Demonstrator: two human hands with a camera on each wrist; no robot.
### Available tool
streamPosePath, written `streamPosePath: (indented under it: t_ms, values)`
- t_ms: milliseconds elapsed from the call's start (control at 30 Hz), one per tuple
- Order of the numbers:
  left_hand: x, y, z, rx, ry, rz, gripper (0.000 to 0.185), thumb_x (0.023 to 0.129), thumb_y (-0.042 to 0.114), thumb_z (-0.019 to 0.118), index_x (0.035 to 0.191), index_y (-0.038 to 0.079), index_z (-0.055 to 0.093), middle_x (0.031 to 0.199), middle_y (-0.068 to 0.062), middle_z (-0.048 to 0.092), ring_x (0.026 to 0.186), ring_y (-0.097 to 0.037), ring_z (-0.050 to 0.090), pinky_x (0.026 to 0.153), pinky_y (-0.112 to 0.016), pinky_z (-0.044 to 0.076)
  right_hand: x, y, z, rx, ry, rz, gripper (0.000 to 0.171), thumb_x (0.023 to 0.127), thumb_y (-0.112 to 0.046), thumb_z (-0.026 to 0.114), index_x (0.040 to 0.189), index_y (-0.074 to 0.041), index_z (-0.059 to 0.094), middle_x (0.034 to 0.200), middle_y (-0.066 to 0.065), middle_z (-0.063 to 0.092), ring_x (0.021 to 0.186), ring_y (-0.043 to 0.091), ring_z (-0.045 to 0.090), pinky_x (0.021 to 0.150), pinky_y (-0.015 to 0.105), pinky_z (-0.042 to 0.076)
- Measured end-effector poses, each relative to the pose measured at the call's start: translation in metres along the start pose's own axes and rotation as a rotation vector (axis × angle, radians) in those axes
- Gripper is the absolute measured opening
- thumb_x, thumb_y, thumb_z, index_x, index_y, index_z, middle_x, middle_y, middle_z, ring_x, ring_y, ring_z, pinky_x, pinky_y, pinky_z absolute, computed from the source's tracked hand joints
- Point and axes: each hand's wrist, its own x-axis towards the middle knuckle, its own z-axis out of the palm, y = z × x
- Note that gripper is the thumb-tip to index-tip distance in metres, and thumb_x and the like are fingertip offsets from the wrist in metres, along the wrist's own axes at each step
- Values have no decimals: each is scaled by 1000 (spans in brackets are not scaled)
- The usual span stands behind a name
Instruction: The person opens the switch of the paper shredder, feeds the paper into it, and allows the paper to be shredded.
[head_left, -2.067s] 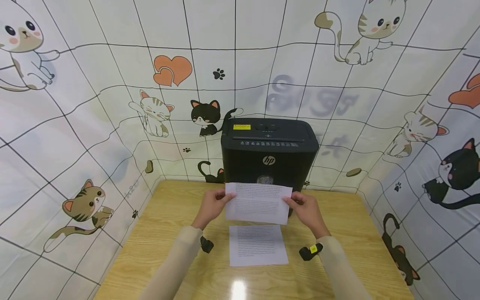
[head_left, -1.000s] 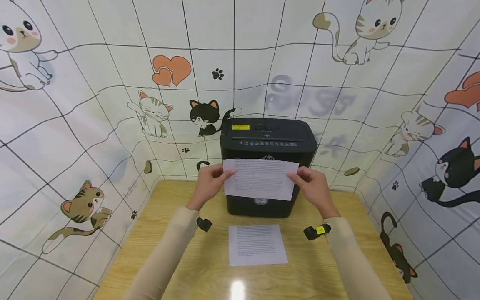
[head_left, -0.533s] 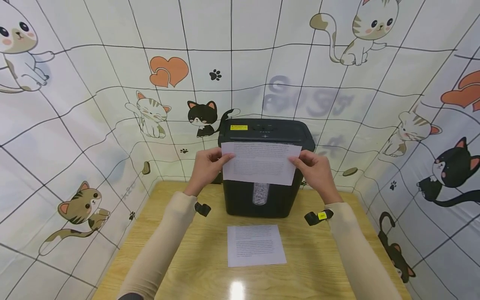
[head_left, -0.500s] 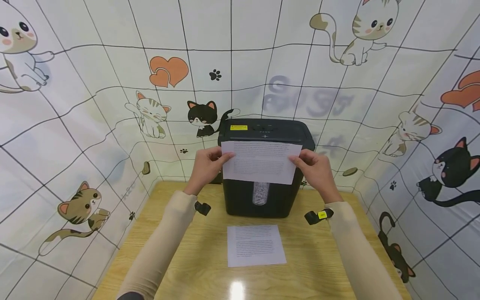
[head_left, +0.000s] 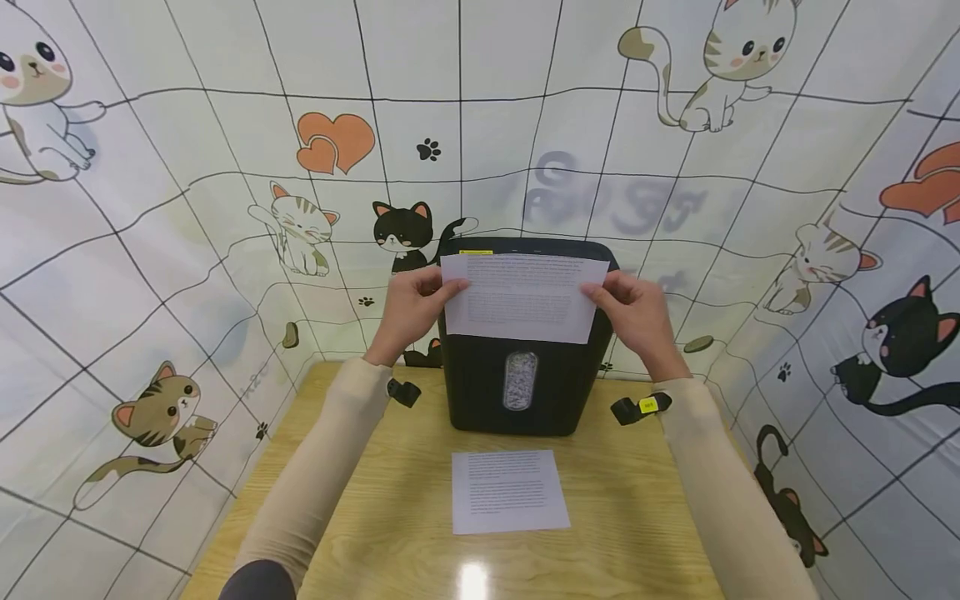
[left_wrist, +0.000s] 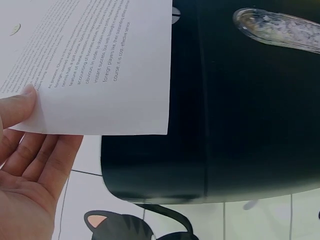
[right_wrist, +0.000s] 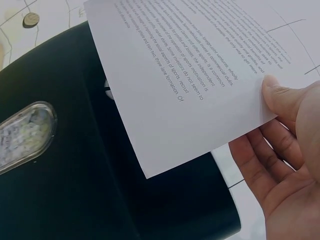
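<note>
Backdrop (head_left: 187, 208): a white cloth printed with a black grid, cartoon cats, orange hearts and paw prints is hung behind and to both sides of the table; faint grey lettering is seen through it above the shredder, but it cannot be read.
Table (head_left: 360, 500): a light wood-grain top, by which the shredder and a loose sheet are carried.
Shredder (head_left: 525, 392): a black box is stood upright at the far edge of the table; a yellow label (head_left: 476, 251) is fixed at its top left, its print too small to be read; white shreds are shown through an oval window (head_left: 520, 380) in its front.
Held sheet (head_left: 525, 297): a white page of printed text is held upright over the top front of the shredder, by which the upper front is hidden; its lines are too fine to be read with certainty.
Second sheet (head_left: 510, 492): a similar printed page is laid flat on the table, just in front of the shredder.
Left hand (head_left: 408, 308): the left edge of the held sheet is pinched between thumb and fingers.
Right hand (head_left: 637, 317): the right edge is pinched likewise.
Wrist devices: small black units are worn at both wrists, a yellow tag (head_left: 647, 405) being shown on the right one.
</note>
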Motion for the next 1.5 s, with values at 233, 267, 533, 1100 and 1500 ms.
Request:
streamPosePath:
  t_ms: [233, 267, 533, 1100, 1500]
  values:
    - [16, 12, -6, -8, 10, 19, 20, 92, 30, 78, 93, 10, 79, 76, -7, 73, 62, -12, 51, 59, -26, 38, 13, -15, -7, 49, 16, -29, 37, 94, -45, 73, 99, -8, 73, 90, -5, 74, 84, 23, 59, 70, 26, 43]
    - [19, 14, -7, -8, 11, 15, 20, 93, 30, 78, 98, 11, 80, 81, -7, 76, 64, -13, 54, 68, -25, 42, 15, -17, -9, 51, 15, -32, 37, 94, -44, 73, 99, -8, 73, 91, -5, 74, 85, 23, 59, 71, 26, 43]
    - [39, 26, -9, -20, 0, 37, 23, 94, 28, 77, 104, 7, 79, 94, -11, 79, 75, -16, 69, 65, -25, 49, 33, -31, -21, 30, 32, -4, 40, 93, -47, 74, 110, -10, 76, 95, -9, 74, 92, 13, 60, 78, 27, 43]
    - [76, 27, -1, 42, -26, 8, 23, 97, 29, 73, 107, 10, 79, 104, -9, 80, 94, -19, 77, 78, -25, 49, 69, -28, -29, 101, 37, 25, 34, 92, -43, 75, 99, -11, 72, 94, -11, 73, 94, 12, 62, 85, 27, 48]
    - [88, 9, 7, 51, -79, -64, 25, 97, 28, 73, 116, 13, 77, 110, -7, 79, 98, -18, 76, 91, -32, 48, 84, -7, -23, 70, 11, 55, 39, 91, -47, 74, 105, -11, 74, 103, -3, 74, 99, 15, 60, 90, 29, 46]
